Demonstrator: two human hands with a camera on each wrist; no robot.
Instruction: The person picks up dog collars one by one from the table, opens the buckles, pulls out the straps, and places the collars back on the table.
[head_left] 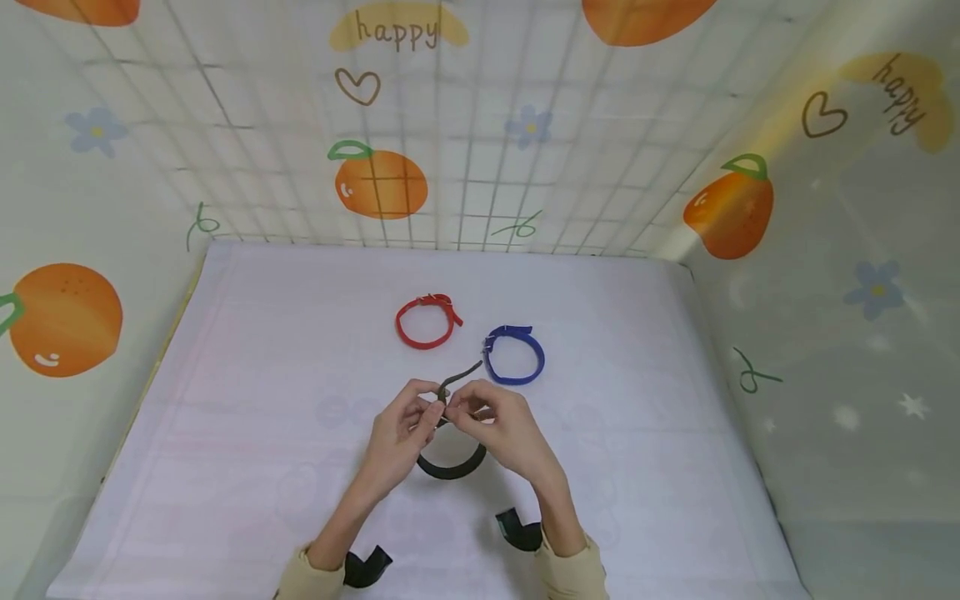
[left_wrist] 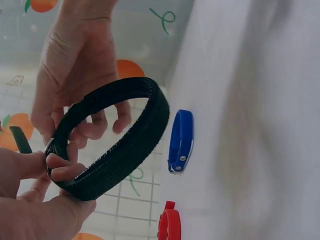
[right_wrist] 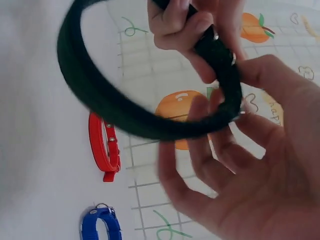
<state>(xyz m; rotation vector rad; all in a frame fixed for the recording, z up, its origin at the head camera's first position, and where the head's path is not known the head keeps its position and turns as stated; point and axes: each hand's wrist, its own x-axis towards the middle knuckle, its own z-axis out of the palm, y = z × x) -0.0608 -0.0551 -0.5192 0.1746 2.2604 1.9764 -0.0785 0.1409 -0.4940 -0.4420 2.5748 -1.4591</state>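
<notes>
A dark green pet collar (head_left: pixel 451 473) forms a loop held up between both hands, its loose strap end sticking out past the fingertips toward the far side. My left hand (head_left: pixel 399 435) pinches the band beside the buckle; in the left wrist view its thumb and fingers grip the band (left_wrist: pixel 131 152) from both sides. My right hand (head_left: pixel 513 429) pinches the collar close to the left fingertips. Seen from the right wrist, the right thumb and index finger touch the buckle area, the other fingers loosely bent below. Fingers partly hide the buckle.
Beyond the hands lie a red collar (head_left: pixel 425 343) and a blue collar (head_left: pixel 542 358), both buckled into loops on the white tabletop (head_left: pixel 262 350). Fruit-printed curtains (head_left: pixel 285 167) enclose the table's back and sides. Black curved pieces (head_left: pixel 367 570) sit by the wrists.
</notes>
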